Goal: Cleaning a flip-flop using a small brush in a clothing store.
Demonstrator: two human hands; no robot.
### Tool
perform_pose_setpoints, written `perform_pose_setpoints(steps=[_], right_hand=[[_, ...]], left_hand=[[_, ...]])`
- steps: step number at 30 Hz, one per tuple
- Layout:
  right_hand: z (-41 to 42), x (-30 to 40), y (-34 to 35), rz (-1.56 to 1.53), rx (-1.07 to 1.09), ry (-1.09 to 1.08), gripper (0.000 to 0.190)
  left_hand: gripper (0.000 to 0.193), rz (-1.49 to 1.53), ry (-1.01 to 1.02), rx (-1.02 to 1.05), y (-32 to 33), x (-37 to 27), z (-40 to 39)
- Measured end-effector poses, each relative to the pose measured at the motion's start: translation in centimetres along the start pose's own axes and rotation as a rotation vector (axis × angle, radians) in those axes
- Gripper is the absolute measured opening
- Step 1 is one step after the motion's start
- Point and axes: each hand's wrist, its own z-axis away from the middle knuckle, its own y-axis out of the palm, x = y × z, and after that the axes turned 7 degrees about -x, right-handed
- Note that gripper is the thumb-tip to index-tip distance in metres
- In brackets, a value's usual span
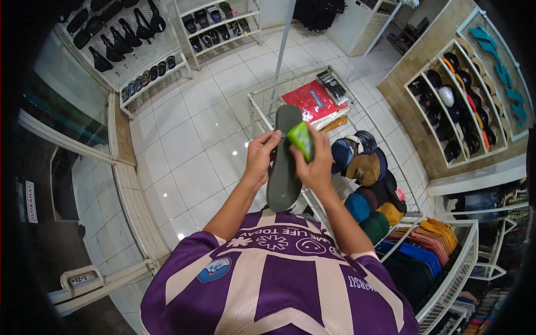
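Observation:
A dark grey-green rubber sandal (284, 176) is held up in front of my chest, its ribbed sole turned towards me. My left hand (261, 153) grips it by the left edge, with the thumb lying on the sole. In my right hand (316, 161) is a bright green object (300, 139), slightly blurred, perhaps a sponge or a small packet. It is close to the sole's right edge; whether it touches the sole, I cannot tell. The sandal's upper side and straps are hidden behind the sole.
Just beyond my hands stands a white wire display table (258, 97) bearing a red packaged garment (310, 100) and several caps (363, 168). Folded clothes (431, 243) fill a rack at the right. A glass door (106, 226) stands left; shoe shelves (220, 27) are at the back.

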Motion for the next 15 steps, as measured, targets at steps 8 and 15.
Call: perform_pose_setpoints(steps=[8,15], right_hand=[[-0.3,0.4,0.4,0.010,0.068,-0.153,0.069],[-3.2,-0.5,1.1,0.043,-0.074,-0.068,0.067]], left_hand=[[0.026,0.009,0.030,0.040,-0.2,-0.5,-0.8],[0.026,-0.031,0.034,0.045,-0.1,-0.1,-0.4]])
